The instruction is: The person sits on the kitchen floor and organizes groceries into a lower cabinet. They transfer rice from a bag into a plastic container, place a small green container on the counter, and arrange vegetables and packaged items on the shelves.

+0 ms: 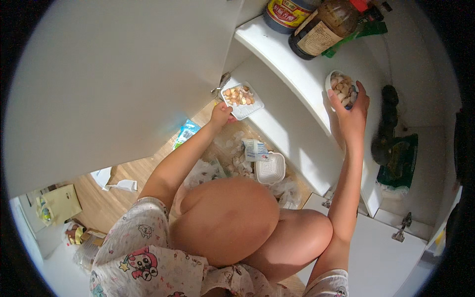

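Note:
My left hand (223, 114) grips the near corner of a white plastic tray (248, 110) that holds several garlic cloves (239, 95) at its far side. The tray is beside the front edge of a lower cabinet shelf. My right hand (350, 100) is wrapped around a small white-rimmed bowl (328, 83) full of pale garlic cloves (343, 89), over the upper shelf (297, 74). Part of the bowl's side is hidden by my fingers. Beyond the bowl, a dark sauce bottle (320, 35) and a second labelled bottle (284, 16) stand on that shelf.
A large white door panel (118, 81) is at the left. On the wood floor lie a blue packet (186, 133), a white plastic basket (270, 169), clear plastic bags (204, 172) and white scraps (124, 185). A dark green bag (400, 159) sits deeper in the cabinet, near a metal hinge (402, 227).

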The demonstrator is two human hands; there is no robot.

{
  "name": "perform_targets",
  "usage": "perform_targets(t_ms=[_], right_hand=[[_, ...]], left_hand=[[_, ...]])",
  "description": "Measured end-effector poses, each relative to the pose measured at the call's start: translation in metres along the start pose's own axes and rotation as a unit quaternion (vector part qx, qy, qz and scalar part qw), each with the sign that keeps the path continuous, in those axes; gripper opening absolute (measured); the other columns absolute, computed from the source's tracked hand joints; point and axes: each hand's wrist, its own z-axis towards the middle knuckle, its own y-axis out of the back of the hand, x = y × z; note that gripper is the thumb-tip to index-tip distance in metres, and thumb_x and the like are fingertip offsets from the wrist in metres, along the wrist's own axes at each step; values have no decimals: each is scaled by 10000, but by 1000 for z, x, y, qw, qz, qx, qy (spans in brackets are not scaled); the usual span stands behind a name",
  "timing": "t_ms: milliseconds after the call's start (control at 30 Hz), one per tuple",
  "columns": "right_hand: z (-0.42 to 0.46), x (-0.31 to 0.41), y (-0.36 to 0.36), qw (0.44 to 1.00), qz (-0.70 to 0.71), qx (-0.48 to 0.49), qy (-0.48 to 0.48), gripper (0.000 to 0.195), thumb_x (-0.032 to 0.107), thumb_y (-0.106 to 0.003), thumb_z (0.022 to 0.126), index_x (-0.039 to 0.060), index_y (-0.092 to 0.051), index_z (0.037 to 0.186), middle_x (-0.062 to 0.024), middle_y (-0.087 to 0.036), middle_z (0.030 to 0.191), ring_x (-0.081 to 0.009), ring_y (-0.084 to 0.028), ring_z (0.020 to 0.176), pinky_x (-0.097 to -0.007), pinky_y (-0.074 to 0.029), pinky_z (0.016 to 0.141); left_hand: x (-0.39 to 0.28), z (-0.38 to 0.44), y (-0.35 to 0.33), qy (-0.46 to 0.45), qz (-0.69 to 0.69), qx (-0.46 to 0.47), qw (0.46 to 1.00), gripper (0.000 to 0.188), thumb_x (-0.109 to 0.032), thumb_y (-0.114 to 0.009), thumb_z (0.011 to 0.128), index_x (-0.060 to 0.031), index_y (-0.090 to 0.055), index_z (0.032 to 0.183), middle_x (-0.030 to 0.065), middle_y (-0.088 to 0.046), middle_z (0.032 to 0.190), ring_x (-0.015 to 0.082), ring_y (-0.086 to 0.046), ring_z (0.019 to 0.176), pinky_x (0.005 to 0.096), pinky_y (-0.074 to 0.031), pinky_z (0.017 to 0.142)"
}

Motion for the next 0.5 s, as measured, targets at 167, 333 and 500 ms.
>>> perform_targets(t_ms=[167, 333, 500], right_hand=[[-4, -9, -4, 1000, 0, -27, 10, 944, 545, -748, 759, 15, -361, 1438, -254, -455, 1348, -393, -495, 1234, -452, -424, 1026], [-5, -3, 2, 999, -7, -14, -33, 969, 553, -750, 754, -9, -350, 1435, -263, -451, 1353, -398, -493, 1239, -453, -423, 1027], [-5, -11, 6, 999, 8, -4, -39, 968, 542, -747, 763, -8, -334, 1443, -271, -429, 1374, -405, -491, 1240, -458, -422, 1027]], left_hand=[[-19, -41, 18, -1, 22, 70, 997, 218, -89, -537, 908, -36, -586, 1114, 84, -689, 904, 147, -687, 703, 278, -583, 631], [-64, -110, 19, -19, 68, 100, 993, 228, -77, -530, 900, -15, -582, 1113, 83, -688, 919, 142, -683, 727, 286, -584, 638], [-127, -197, 4, -53, 112, 123, 985, 179, -51, -505, 905, -7, -581, 1061, 76, -675, 788, 142, -659, 647, 260, -538, 578]])
